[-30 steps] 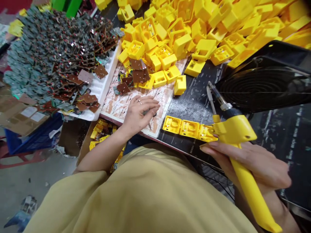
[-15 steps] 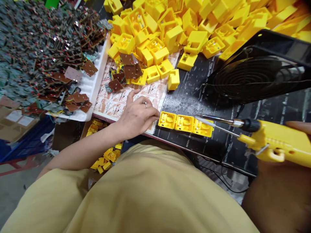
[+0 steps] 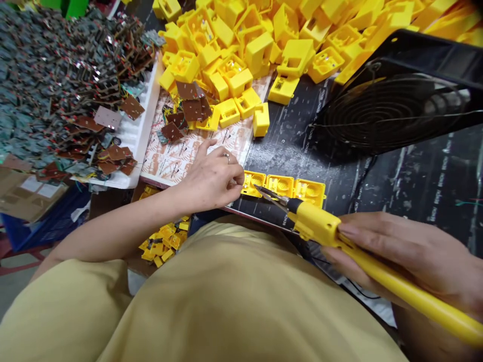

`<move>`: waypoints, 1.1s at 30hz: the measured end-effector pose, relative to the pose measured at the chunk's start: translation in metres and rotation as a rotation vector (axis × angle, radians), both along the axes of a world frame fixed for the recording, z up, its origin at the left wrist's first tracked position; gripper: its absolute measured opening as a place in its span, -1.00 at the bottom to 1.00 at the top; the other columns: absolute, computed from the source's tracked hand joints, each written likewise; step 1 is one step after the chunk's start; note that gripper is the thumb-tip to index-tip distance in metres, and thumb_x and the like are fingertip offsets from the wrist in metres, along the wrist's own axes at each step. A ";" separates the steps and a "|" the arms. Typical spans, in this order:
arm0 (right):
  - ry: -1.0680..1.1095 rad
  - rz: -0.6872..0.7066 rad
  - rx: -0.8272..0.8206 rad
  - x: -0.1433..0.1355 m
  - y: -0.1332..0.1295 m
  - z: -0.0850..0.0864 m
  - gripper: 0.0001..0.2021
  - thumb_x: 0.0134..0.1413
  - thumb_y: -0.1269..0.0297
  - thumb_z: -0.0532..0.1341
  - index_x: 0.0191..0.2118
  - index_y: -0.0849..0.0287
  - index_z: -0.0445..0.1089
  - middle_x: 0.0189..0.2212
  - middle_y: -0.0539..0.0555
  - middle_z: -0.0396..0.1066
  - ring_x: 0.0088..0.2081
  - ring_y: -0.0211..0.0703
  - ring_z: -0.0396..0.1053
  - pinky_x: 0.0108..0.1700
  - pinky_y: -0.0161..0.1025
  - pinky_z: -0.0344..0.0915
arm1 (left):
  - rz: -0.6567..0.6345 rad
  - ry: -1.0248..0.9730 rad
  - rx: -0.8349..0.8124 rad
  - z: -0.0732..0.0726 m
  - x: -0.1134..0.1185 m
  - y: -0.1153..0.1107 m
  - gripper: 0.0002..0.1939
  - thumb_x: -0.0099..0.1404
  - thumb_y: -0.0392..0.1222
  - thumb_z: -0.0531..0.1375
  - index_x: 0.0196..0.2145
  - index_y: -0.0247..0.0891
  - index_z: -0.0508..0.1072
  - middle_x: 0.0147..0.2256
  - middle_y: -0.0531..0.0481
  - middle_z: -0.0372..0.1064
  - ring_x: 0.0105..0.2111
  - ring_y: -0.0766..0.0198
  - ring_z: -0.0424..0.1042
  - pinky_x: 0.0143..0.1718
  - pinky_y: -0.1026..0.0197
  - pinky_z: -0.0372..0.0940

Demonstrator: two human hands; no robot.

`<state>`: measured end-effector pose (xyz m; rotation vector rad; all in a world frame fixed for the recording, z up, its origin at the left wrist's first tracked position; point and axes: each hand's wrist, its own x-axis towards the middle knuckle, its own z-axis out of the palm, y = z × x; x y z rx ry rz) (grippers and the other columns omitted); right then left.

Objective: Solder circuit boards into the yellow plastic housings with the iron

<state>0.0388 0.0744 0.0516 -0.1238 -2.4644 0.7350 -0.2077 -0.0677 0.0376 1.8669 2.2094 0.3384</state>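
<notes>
Three open yellow plastic cases lie in a row at the table's front edge: a left case (image 3: 253, 183), a middle case (image 3: 279, 186) and a right case (image 3: 310, 192). Curled fingers of my left hand (image 3: 217, 178), which wears a ring, close on the left end of the row and hide that edge. My right hand (image 3: 403, 246) grips a yellow soldering iron (image 3: 320, 223) with a thin metal tube alongside its tip. That tip is over the left case; whether it touches cannot be made out.
Many yellow cases (image 3: 260, 50) are heaped at the back. A white foam tray (image 3: 145, 125) at left carries a mound of circuit boards (image 3: 68, 95). Loose brown boards (image 3: 194, 103) lie before the heap. A black fan (image 3: 388, 100) stands at right. Below the table, a box holds yellow parts (image 3: 166, 241).
My right hand has come into view, bringing the soldering iron leftward from the right case to the left one. My left hand stays by the row, its fingers more curled. The view has shifted slightly.
</notes>
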 end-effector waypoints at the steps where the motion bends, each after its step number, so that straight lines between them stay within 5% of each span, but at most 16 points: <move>1: 0.003 0.073 0.025 -0.002 0.005 -0.003 -0.93 0.27 0.22 0.23 -0.20 0.07 0.37 -0.47 -0.02 0.47 -0.45 -0.31 0.47 -0.38 -0.38 0.48 | -0.007 0.015 -0.013 0.001 0.000 0.001 -0.81 0.20 -0.23 0.12 -0.50 -0.23 0.49 -0.41 0.00 0.49 -0.20 0.13 0.37 0.20 -0.29 0.01; 5: -0.013 0.174 0.097 -0.011 0.015 -0.003 -0.86 0.28 0.26 0.21 -0.34 0.11 0.36 -0.48 0.00 0.47 -0.44 -0.34 0.47 -0.34 -0.42 0.49 | -0.034 0.041 -0.051 0.003 -0.001 0.006 -0.80 0.19 -0.22 0.11 -0.51 -0.24 0.48 -0.42 -0.01 0.48 -0.20 0.13 0.36 0.20 -0.26 0.03; 10: 0.003 0.236 0.087 -0.013 0.010 0.006 -0.79 0.06 0.44 0.37 -0.21 0.17 0.36 -0.40 0.03 0.52 -0.34 -0.29 0.50 -0.23 -0.32 0.53 | -0.073 0.052 -0.085 0.006 -0.003 0.010 -0.82 0.16 -0.22 0.12 -0.54 -0.24 0.46 -0.42 -0.03 0.48 -0.21 0.12 0.36 0.20 -0.24 0.04; 14: -0.088 0.212 0.122 -0.013 0.010 0.008 -0.83 0.10 0.39 0.35 -0.21 0.12 0.38 -0.35 0.03 0.54 -0.26 -0.22 0.52 -0.19 -0.20 0.55 | -0.112 0.080 -0.089 0.005 -0.004 0.013 -0.86 0.11 -0.24 0.14 -0.57 -0.24 0.44 -0.48 -0.01 0.44 -0.25 0.12 0.35 0.15 -0.20 0.08; 19: 0.052 0.320 0.206 -0.015 0.024 0.007 -0.85 0.12 0.36 0.35 -0.22 0.11 0.37 -0.38 -0.02 0.53 -0.34 -0.29 0.50 -0.26 -0.30 0.53 | -0.125 0.085 -0.105 0.005 -0.004 0.018 -0.86 0.08 -0.24 0.15 -0.60 -0.24 0.40 -0.54 0.02 0.39 -0.30 0.15 0.33 0.09 -0.17 0.09; 26: 0.015 0.183 0.109 -0.001 0.026 0.005 -0.77 0.03 0.40 0.40 -0.23 0.12 0.37 -0.42 0.00 0.46 -0.35 -0.29 0.47 -0.28 -0.30 0.48 | -0.130 0.088 -0.175 0.009 -0.005 0.021 -0.87 0.08 -0.25 0.15 -0.59 -0.24 0.42 -0.51 0.00 0.41 -0.31 0.16 0.31 0.02 -0.11 0.12; 33: -0.039 0.089 0.023 -0.001 0.026 -0.004 -0.88 0.22 0.27 0.27 -0.13 0.01 0.38 -0.41 0.01 0.48 -0.39 -0.23 0.47 -0.37 -0.26 0.45 | -0.145 0.074 -0.161 0.010 -0.005 0.021 -0.88 0.12 -0.25 0.19 -0.56 -0.24 0.43 -0.51 0.00 0.40 -0.28 0.15 0.34 -0.03 -0.03 0.19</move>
